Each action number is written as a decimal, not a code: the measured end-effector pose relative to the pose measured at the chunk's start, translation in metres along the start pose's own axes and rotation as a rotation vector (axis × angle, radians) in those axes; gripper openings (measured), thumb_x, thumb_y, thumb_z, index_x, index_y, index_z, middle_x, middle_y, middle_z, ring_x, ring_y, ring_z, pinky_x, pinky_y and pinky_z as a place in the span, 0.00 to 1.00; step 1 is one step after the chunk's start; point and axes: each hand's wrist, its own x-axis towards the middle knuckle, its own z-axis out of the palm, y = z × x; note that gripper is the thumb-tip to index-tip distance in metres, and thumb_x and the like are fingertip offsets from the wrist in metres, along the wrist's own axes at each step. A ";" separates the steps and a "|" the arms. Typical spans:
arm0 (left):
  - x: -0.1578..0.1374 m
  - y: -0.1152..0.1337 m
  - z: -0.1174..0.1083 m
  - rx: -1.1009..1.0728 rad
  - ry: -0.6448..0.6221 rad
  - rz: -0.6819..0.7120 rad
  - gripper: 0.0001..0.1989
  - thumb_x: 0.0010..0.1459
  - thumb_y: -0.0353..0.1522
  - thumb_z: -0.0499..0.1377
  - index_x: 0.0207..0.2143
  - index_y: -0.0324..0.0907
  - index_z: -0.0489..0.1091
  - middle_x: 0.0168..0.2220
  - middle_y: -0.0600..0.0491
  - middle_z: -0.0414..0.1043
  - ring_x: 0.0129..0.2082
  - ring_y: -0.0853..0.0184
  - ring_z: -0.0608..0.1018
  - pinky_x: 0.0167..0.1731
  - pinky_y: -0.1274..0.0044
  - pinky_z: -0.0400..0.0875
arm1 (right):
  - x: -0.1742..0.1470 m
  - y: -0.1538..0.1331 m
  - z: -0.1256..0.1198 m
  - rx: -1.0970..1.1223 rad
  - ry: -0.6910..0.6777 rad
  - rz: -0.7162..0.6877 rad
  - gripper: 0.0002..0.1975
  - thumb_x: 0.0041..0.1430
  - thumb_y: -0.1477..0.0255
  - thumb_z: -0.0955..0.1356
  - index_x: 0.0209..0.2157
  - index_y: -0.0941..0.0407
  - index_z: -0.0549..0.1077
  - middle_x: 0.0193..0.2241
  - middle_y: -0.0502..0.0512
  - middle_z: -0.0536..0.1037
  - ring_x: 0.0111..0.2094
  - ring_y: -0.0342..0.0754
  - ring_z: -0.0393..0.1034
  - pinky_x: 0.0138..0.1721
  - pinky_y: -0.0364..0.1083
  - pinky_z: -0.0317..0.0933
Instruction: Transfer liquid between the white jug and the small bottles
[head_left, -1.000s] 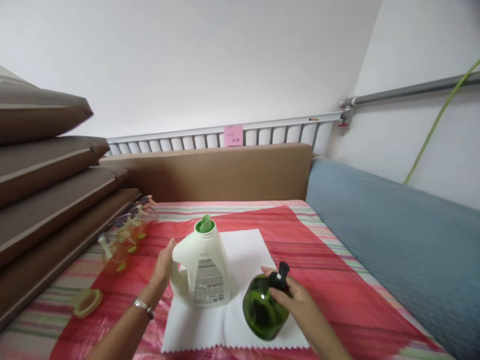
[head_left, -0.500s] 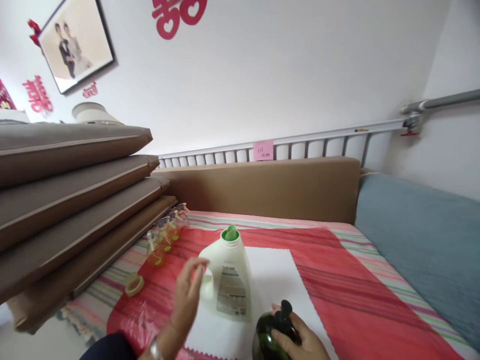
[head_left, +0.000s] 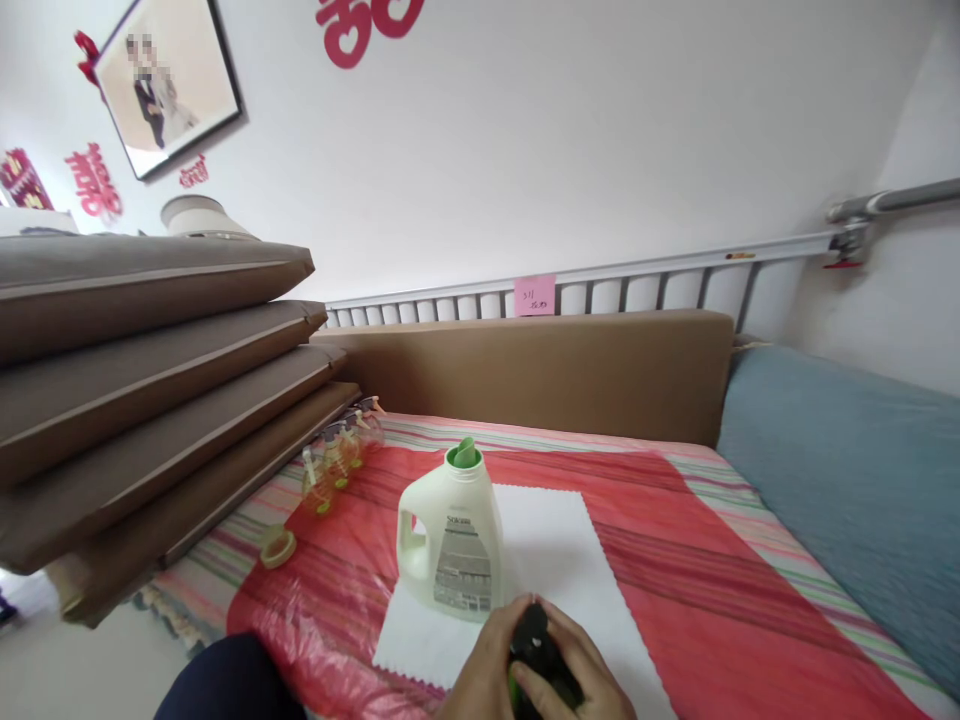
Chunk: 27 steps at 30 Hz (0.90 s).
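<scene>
Both my hands close around a dark green bottle with a black pump top (head_left: 531, 640) at the bottom of the head view. My left hand (head_left: 480, 670) wraps its left side, and my right hand (head_left: 589, 675) grips it from the right, with the thumb across the front. The bottle's lower part is out of frame. Just beyond my hands, a pale green detergent jug (head_left: 459, 520) stands upright, its green spout insert showing and its mouth uncapped. Under it lies a white sheet with zigzag edges (head_left: 562, 530).
A pale yellow-green round cap or ring (head_left: 277, 547) lies to the left, near several clear yellowish containers (head_left: 322, 485). Red plastic (head_left: 645, 500) covers the striped bedspread. Stacked brown cushions (head_left: 165, 340) rise at left; a brown padded board (head_left: 540, 375) stands behind.
My left hand has left the area by the jug's handle and come right and down onto the dark bottle. My right hand still holds it. The view has shifted slightly.
</scene>
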 end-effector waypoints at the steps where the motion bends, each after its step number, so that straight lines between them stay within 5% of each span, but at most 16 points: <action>1: -0.002 0.003 0.001 -0.007 0.010 -0.022 0.34 0.52 0.35 0.59 0.59 0.38 0.53 0.60 0.37 0.54 0.60 0.53 0.58 0.60 0.62 0.50 | 0.000 -0.004 -0.003 0.015 -0.019 0.002 0.18 0.41 0.61 0.72 0.38 0.49 0.76 0.47 0.56 0.74 0.50 0.61 0.64 0.55 0.56 0.55; 6: -0.003 0.028 -0.001 -0.025 0.129 -0.075 0.49 0.36 0.30 0.68 0.61 0.40 0.49 0.57 0.40 0.60 0.58 0.50 0.62 0.59 0.61 0.53 | 0.004 -0.025 -0.018 0.216 -0.121 0.119 0.19 0.46 0.58 0.71 0.41 0.47 0.75 0.51 0.52 0.71 0.55 0.58 0.60 0.58 0.54 0.52; 10: 0.009 0.049 -0.019 -0.039 0.238 -0.072 0.47 0.41 0.31 0.66 0.61 0.39 0.45 0.53 0.41 0.64 0.54 0.53 0.68 0.56 0.62 0.58 | 0.002 -0.027 -0.015 0.556 -0.035 0.331 0.24 0.51 0.56 0.69 0.50 0.46 0.69 0.55 0.51 0.67 0.57 0.53 0.57 0.57 0.51 0.52; 13: 0.015 0.059 -0.034 -0.014 0.251 -0.054 0.46 0.41 0.31 0.67 0.61 0.39 0.48 0.54 0.41 0.63 0.55 0.52 0.66 0.56 0.61 0.57 | -0.001 -0.019 -0.004 0.958 -0.273 0.559 0.25 0.54 0.53 0.64 0.51 0.48 0.67 0.52 0.54 0.71 0.50 0.54 0.66 0.46 0.55 0.62; 16: 0.016 0.070 -0.050 -0.088 0.118 -0.071 0.40 0.42 0.36 0.67 0.58 0.41 0.57 0.56 0.42 0.62 0.57 0.50 0.63 0.57 0.61 0.55 | -0.003 -0.012 0.005 1.182 -0.457 0.681 0.26 0.55 0.51 0.63 0.48 0.53 0.70 0.45 0.59 0.76 0.41 0.54 0.72 0.35 0.53 0.67; 22: 0.026 0.090 -0.074 -0.350 -0.120 -0.124 0.20 0.54 0.36 0.58 0.50 0.43 0.68 0.46 0.47 0.72 0.49 0.55 0.71 0.51 0.64 0.63 | -0.005 -0.015 0.006 1.221 -0.519 0.802 0.30 0.53 0.49 0.63 0.44 0.60 0.73 0.41 0.62 0.78 0.36 0.53 0.73 0.28 0.48 0.66; 27: 0.034 0.079 -0.054 -0.368 0.120 -0.050 0.11 0.51 0.35 0.61 0.38 0.41 0.72 0.37 0.50 0.74 0.41 0.60 0.74 0.44 0.70 0.67 | -0.008 -0.025 0.009 1.210 -0.394 0.695 0.26 0.54 0.52 0.64 0.48 0.55 0.69 0.43 0.60 0.77 0.39 0.53 0.72 0.30 0.48 0.66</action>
